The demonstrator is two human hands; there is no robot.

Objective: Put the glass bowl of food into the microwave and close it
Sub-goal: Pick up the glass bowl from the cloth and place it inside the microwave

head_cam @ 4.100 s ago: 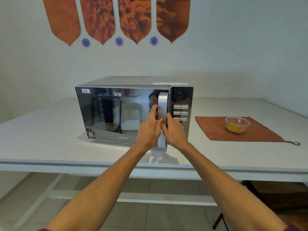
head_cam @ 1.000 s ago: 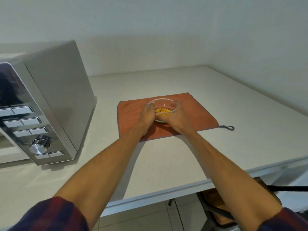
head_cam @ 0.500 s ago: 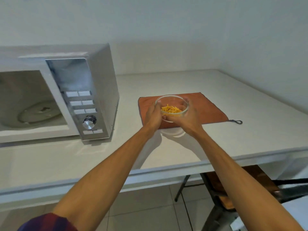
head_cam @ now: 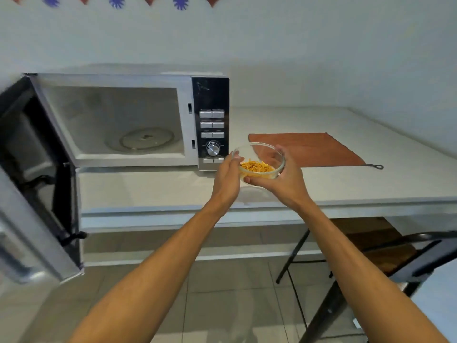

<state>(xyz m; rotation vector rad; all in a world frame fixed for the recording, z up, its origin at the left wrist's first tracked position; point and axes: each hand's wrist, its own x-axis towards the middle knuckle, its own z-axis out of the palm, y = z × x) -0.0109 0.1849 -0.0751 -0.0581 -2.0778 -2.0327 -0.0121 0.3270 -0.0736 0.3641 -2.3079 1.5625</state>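
Note:
A small glass bowl [head_cam: 258, 159] with orange-yellow food in it is held in the air above the table, just right of the microwave's control panel [head_cam: 212, 125]. My left hand [head_cam: 227, 177] grips its left side and my right hand [head_cam: 284, 179] cups its right side and bottom. The silver microwave [head_cam: 128, 80] stands on the table with its door [head_cam: 37, 184] swung wide to the left. Its cavity is lit and holds only the glass turntable [head_cam: 146, 141].
An orange cloth [head_cam: 311, 149] lies flat on the white table [head_cam: 371, 184] to the right of the bowl. A folding chair [head_cam: 385, 256] stands under the table's right end. The open door juts out over the table's front edge at left.
Both hands have lifted the bowl off the orange cloth and carried it left toward the microwave. The view has swung left, so the open door and cavity show fully.

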